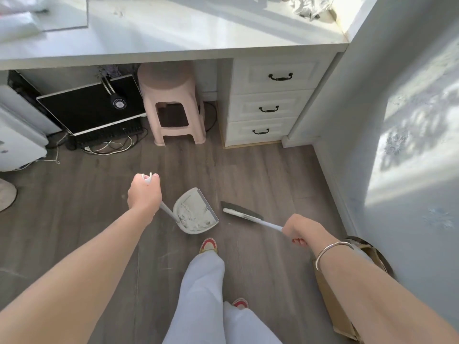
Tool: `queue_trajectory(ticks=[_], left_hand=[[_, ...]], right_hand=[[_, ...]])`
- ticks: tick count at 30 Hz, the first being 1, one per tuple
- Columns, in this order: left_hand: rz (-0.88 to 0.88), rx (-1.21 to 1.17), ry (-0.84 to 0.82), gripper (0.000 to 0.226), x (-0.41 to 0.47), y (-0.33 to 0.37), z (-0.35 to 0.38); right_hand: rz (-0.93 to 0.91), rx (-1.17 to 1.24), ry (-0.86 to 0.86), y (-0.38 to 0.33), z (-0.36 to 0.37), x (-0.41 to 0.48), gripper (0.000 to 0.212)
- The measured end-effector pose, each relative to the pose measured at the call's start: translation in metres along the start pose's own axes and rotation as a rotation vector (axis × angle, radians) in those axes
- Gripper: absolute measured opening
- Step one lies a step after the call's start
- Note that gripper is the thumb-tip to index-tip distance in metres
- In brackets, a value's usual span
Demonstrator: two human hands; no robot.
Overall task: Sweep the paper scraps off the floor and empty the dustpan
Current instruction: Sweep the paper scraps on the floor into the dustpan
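A white dustpan (198, 204) rests on the grey wood floor, its open edge turned to the right. White paper scraps (189, 214) lie piled inside it. My left hand (144, 192) is shut on the top of the dustpan's long handle. To the right, a broom (242, 214) with dark bristles lies low on the floor, its head a short way from the dustpan's edge. My right hand (301, 230) grips the broom's white handle. A tiny scrap (229, 223) lies between broom and pan.
A pink stool (171, 105) stands under the white desk (173, 33), beside a drawer unit (268, 105). A monitor (92, 105), keyboard and cables lie at the left. A bin with a cardboard piece (332, 299) is by the right wall. My feet are just below the dustpan.
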State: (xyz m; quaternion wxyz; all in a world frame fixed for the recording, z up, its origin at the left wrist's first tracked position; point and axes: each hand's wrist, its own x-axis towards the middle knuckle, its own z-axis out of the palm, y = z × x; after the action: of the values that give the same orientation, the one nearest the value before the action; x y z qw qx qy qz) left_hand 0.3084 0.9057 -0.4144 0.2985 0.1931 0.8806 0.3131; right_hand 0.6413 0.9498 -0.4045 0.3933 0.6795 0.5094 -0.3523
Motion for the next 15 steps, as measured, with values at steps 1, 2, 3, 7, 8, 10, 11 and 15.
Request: queue_trajectory(ticks=[1, 2, 3, 7, 8, 10, 11, 15], left_hand=[[0.004, 0.003, 0.002, 0.024, -0.01, -0.006, 0.0], [0.007, 0.008, 0.001, 0.024, -0.018, -0.011, 0.001], [0.007, 0.01, -0.002, 0.024, -0.03, -0.019, 0.001], [0.012, 0.032, -0.02, 0.024, -0.064, -0.045, 0.001], [0.012, 0.037, -0.027, 0.023, -0.07, -0.051, 0.001], [0.009, 0.047, -0.037, 0.023, -0.081, -0.062, 0.002], [0.0, 0.045, -0.04, 0.023, -0.085, -0.068, 0.002], [-0.125, 0.002, 0.0, 0.029, -0.094, -0.094, 0.003]], right_hand=[[-0.003, 0.009, -0.005, 0.007, 0.012, -0.003, 0.033], [-0.004, 0.024, -0.012, 0.013, 0.022, -0.003, 0.031], [-0.004, 0.042, -0.023, 0.022, 0.036, -0.006, 0.031], [-0.011, 0.127, -0.044, 0.04, 0.069, -0.015, 0.029], [-0.015, 0.146, -0.051, 0.042, 0.074, -0.018, 0.029], [-0.034, 0.182, -0.042, 0.043, 0.084, -0.023, 0.031], [-0.049, 0.201, -0.03, 0.041, 0.088, -0.025, 0.031], [-0.079, 0.224, -0.054, 0.03, 0.103, -0.031, 0.031]])
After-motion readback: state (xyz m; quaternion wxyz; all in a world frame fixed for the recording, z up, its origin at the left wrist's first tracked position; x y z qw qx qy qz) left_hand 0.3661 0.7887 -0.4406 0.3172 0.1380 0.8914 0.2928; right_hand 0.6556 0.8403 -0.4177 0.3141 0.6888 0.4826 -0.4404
